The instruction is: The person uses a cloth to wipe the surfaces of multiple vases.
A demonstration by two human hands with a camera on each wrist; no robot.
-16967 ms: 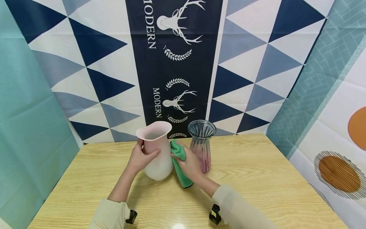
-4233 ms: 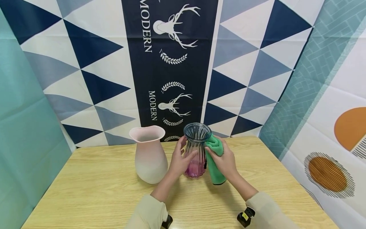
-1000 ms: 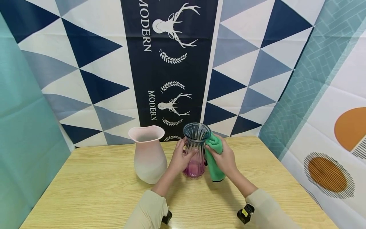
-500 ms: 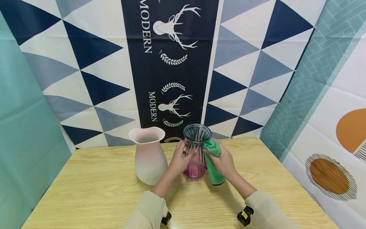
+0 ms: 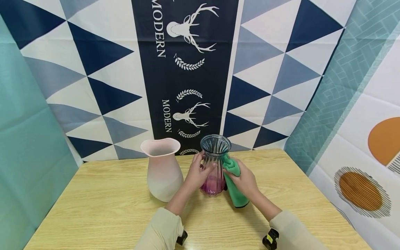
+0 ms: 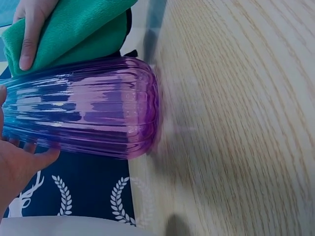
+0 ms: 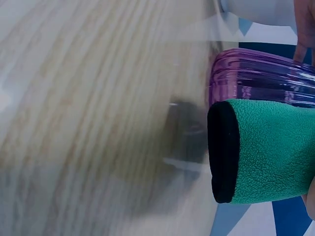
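Note:
A ribbed glass vase (image 5: 213, 182), blue at the rim and pink-purple at the base, stands upright on the table. My left hand (image 5: 196, 175) grips its left side, thumb across the front; the far fingers are partly hidden behind the glass. On the vase's right side, my right hand (image 5: 245, 178) holds a bunched green cloth (image 5: 232, 187) against the glass just under the flared rim. The cloth's dark-edged end hangs down beside the vase, and in the right wrist view the cloth (image 7: 275, 152) covers part of the purple base (image 7: 231, 73).
A pink-and-white vase (image 5: 164, 173) with a wavy rim stands just left of my left forearm. The wooden table (image 5: 103, 208) ends at a patterned wall cloth (image 5: 187, 76) behind both vases. Teal cloth (image 5: 34, 121) hangs along the left side.
Since 17 seconds ago, my left hand has gone from the pink-and-white vase to the glass one, and the cloth has moved to its right side. Over the last second the cloth slid slightly down.

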